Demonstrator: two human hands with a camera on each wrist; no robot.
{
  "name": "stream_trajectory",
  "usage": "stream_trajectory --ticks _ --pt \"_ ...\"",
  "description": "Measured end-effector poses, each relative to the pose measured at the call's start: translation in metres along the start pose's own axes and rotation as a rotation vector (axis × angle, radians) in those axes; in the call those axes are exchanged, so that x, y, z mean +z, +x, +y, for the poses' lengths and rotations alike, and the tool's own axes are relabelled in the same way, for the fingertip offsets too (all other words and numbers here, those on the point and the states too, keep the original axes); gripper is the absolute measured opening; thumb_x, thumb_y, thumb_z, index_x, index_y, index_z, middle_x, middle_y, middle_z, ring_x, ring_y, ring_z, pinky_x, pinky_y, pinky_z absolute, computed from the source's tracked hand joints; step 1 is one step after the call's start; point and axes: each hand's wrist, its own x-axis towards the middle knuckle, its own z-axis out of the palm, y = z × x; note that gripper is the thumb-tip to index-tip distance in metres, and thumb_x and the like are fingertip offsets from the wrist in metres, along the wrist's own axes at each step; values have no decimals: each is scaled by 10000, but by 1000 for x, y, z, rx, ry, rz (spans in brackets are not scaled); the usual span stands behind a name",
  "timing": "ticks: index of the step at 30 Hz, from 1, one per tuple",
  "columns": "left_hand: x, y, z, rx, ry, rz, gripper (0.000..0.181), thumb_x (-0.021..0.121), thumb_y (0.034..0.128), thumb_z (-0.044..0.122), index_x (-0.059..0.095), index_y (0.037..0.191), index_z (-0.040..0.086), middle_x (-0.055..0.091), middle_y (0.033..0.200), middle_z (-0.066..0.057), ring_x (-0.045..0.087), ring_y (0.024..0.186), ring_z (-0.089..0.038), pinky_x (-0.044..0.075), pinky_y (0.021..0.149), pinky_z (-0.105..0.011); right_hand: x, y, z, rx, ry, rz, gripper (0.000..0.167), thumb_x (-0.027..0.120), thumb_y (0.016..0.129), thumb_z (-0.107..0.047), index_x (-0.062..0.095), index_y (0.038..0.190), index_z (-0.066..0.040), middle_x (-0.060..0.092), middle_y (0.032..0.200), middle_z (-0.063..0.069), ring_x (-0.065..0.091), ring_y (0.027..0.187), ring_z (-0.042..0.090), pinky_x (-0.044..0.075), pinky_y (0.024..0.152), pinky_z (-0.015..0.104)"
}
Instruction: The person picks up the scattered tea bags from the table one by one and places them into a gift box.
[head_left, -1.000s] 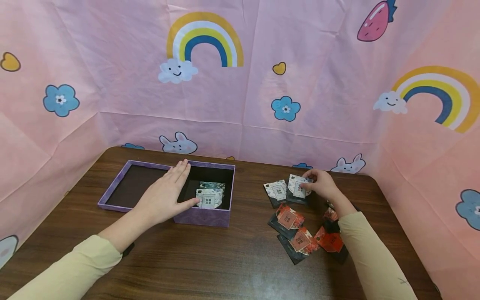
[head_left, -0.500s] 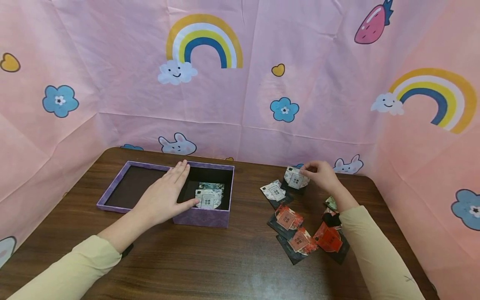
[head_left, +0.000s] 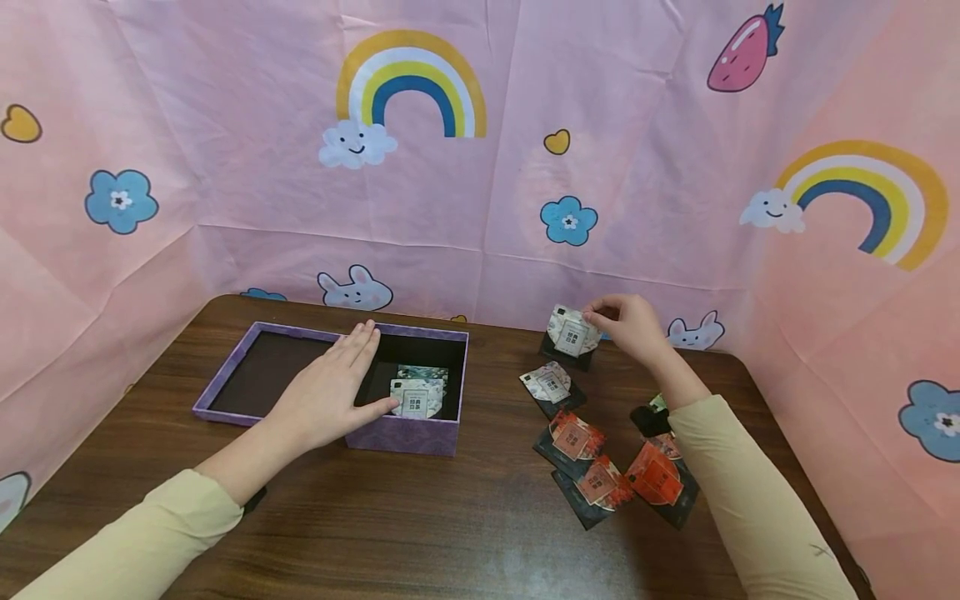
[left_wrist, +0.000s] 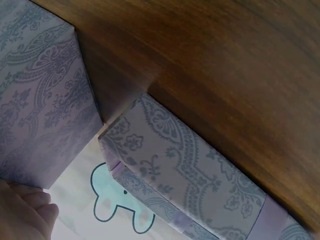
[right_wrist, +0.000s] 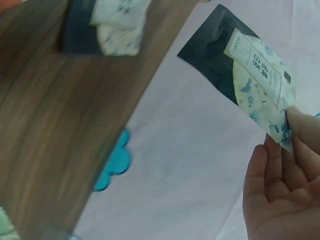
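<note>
The person's right hand (head_left: 633, 329) pinches a flat, white-and-black rectangular packet (head_left: 572, 335), raised by the surface's (head_left: 465, 517) far edge; the left hand (head_left: 326, 392), fingers straight, touches an open purple patterned box (head_left: 405, 435) near that edge.

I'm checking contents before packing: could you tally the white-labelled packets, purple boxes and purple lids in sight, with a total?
White-labelled packets: 3
Purple box: 1
Purple lid: 1
Total: 5
</note>
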Motion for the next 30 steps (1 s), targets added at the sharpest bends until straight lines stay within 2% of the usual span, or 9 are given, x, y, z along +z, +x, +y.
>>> stream_trajectory --ticks 11,23,30 --pt "-2 2 0 18 47 -12 1055 632 985 638 258 1638 -102 234 1734 -280 253 1626 -421 267 1337 -552 11 3 -54 -65 89 16 154 701 1030 -106 790 1099 -2 768 993 191 583 758 175 461 652 274" --pt "-4 1 1 13 42 -22 1055 632 988 635 251 1640 -102 229 1736 -281 245 1628 -425 256 1340 -556 31 8 -111 -159 184 -18 133 718 1021 -121 804 1070 -33 787 991 146 677 824 223 506 674 271" --pt "-4 1 0 5 34 -28 1056 638 989 627 239 1644 -99 221 1738 -281 232 1632 -424 248 1342 -559 51 14 -133 -220 227 -43 119 728 1011 -111 808 1040 -29 800 986 138 710 823 222 511 676 234"
